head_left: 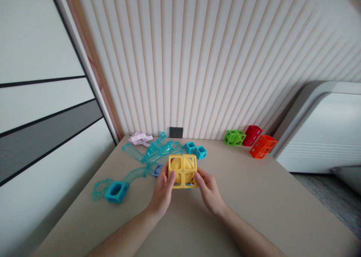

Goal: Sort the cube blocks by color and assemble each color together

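Between both hands a yellow open-framed toy block (183,170) is held up over the table, its front showing several windows and a rounded yellow part inside. My left hand (164,187) grips its left side, thumb on the front face. My right hand (208,187) holds the right edge, with the thumb at the lower right corner. Part of a blue-violet block (157,170) shows just behind my left hand. Two small turquoise cube blocks (200,152) lie behind the yellow block. The fingers behind it are hidden.
Clear turquoise track pieces (160,148) are heaped at the back left, near pale lilac pieces (139,138). A blue block with a round hole (116,192) lies left. Green (235,137), red (252,135) and orange (263,146) blocks stand back right. A ribbed wall (197,61) bounds the table (254,193).
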Demonstrator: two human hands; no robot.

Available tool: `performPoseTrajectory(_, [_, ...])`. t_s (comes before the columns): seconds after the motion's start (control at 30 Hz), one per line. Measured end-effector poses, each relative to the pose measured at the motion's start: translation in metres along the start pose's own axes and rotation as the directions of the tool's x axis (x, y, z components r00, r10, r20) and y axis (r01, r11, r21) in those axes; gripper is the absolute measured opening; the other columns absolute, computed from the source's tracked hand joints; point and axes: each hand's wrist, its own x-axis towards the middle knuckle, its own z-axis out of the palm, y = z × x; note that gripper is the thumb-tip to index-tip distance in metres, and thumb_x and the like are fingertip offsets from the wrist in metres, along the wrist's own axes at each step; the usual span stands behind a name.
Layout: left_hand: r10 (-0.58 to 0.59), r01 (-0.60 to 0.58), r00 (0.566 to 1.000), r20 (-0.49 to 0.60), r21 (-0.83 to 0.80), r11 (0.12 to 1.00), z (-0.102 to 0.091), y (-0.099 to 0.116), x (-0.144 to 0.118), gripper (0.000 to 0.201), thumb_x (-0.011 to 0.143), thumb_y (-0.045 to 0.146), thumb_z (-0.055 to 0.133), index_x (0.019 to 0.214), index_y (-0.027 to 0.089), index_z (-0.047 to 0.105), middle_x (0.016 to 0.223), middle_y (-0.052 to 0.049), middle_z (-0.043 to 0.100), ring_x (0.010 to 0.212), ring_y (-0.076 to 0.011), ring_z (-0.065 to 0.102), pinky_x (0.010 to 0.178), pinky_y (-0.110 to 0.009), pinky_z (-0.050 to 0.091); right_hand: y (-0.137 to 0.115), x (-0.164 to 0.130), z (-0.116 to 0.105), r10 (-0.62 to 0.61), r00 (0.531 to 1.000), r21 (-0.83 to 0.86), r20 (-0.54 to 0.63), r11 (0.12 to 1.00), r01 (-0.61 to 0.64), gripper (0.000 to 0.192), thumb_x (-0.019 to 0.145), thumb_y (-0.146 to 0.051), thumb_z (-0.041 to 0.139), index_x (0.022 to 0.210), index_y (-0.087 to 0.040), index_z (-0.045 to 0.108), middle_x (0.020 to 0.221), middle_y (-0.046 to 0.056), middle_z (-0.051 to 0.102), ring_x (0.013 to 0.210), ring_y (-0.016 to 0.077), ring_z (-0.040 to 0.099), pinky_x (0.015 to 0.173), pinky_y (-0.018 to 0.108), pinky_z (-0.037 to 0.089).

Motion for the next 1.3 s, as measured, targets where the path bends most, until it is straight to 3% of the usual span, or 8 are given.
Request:
performPoseTrajectory(0.2, [0.088,-0.076,0.995,-0.040,0.224,0.972,-0.002,-0.004,-0.004,0.073,0.095,0.050,0.055,0.156,0.024,0.023,0.156,-0.012,0.042,0.145,-0.0285,0.038,0.114,-0.041,0.040,-0.004,0.001,0.003,0.030,0.998,0.000,-0.054,1.000,-0.030,0.047,0.093,-0.059,0.056,0.102,-0.017,0.073,0.090,0.006,0.075,0.082,0.0232,0.069,0.072,0.030,0.055])
performPoseTrajectory(0.4, [0.118,-0.099,0.993,-0.029,0.370,0.924,-0.006,-0.005,-0.006,0.064,0.102,0.051,0.038,0.157,0.023,0.023,0.164,-0.009,0.028,0.151,-0.0235,0.024,0.122,-0.038,0.026,-0.004,0.000,0.005,0.022,0.998,-0.013,-0.057,1.000,-0.023,0.047,0.092,-0.060,0.056,0.101,-0.017,0.073,0.089,0.006,0.075,0.081,0.0227,0.068,0.073,0.030,0.055])
performPoseTrajectory(0.7, [0.138,-0.121,0.990,-0.017,0.384,0.915,-0.007,-0.005,-0.005,0.063,0.102,0.052,0.038,0.156,0.022,0.026,0.162,-0.009,0.032,0.151,-0.0228,0.025,0.124,-0.038,0.022,0.007,-0.003,0.001,-0.021,0.999,-0.105,-0.048,0.994,0.016,0.048,0.096,-0.059,0.050,0.111,-0.018,0.071,0.100,0.008,0.075,0.089,0.0234,0.069,0.078,0.031,0.057])
performPoseTrajectory(0.9, [0.109,-0.086,0.991,-0.075,0.261,0.962,-0.006,-0.003,-0.004,0.061,0.099,0.055,0.043,0.149,0.023,0.029,0.149,-0.012,0.049,0.140,-0.0260,0.044,0.112,-0.040,0.041,0.018,-0.007,-0.003,-0.065,0.998,-0.171,-0.009,0.983,0.062,0.046,0.099,-0.054,0.047,0.128,-0.022,0.064,0.118,0.008,0.072,0.104,0.0258,0.067,0.090,0.034,0.055])
performPoseTrajectory(1.13, [0.100,-0.075,0.992,-0.072,0.292,0.953,-0.002,0.000,-0.007,0.058,0.098,0.054,0.044,0.146,0.023,0.032,0.139,-0.013,0.057,0.134,-0.0279,0.051,0.103,-0.039,0.049,0.020,-0.008,-0.004,-0.048,0.998,-0.190,-0.038,0.981,0.040,0.050,0.097,-0.057,0.049,0.124,-0.019,0.066,0.114,0.011,0.073,0.102,0.0270,0.067,0.089,0.037,0.056])
performPoseTrajectory(1.3, [0.134,-0.111,0.990,-0.045,0.335,0.936,-0.003,0.001,-0.009,0.056,0.099,0.054,0.041,0.145,0.023,0.032,0.140,-0.013,0.057,0.137,-0.0278,0.048,0.106,-0.038,0.047,0.014,-0.007,0.000,-0.025,0.999,-0.101,-0.043,0.995,0.020,0.050,0.095,-0.059,0.052,0.121,-0.019,0.065,0.114,0.011,0.072,0.102,0.0268,0.068,0.089,0.038,0.056])
